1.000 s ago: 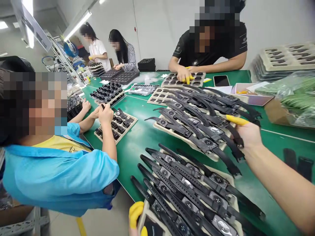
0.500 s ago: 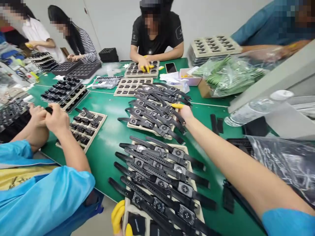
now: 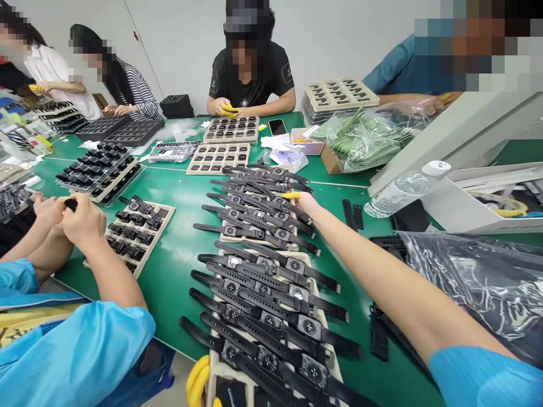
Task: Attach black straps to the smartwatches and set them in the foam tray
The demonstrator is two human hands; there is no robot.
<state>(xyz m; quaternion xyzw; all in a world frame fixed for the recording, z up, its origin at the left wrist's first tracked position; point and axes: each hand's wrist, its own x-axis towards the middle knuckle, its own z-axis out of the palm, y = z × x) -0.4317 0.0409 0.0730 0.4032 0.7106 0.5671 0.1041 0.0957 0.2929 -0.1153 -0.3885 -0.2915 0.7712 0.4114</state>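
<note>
At the bottom, my left hand (image 3: 197, 381), yellow covers on its fingers, is closed on the left edge of the near tray (image 3: 343, 370). Black smartwatches (image 3: 314, 368) lie face down in rows on this beige moulded tray, their straps hanging over its sides. The tray's front pockets hold dark pieces. My right arm reaches out to the far tray (image 3: 229, 238), also loaded with watches. There my right hand (image 3: 307, 206) grips the right edge, one yellow-covered finger over the watches; its other fingers are partly hidden.
A co-worker in blue at left handles a black piece beside a tray of watches (image 3: 165, 223). Other people sit across the green table (image 3: 178, 209). To the right are a water bottle (image 3: 403, 189), loose straps (image 3: 349, 215), a plastic bag (image 3: 462, 282) and a white box (image 3: 479, 217).
The far tray has turned and sits straighter behind the near tray, my right hand still at its edge. The view has shifted slightly. Across the table, the co-worker's hands have drawn back from a tray.
</note>
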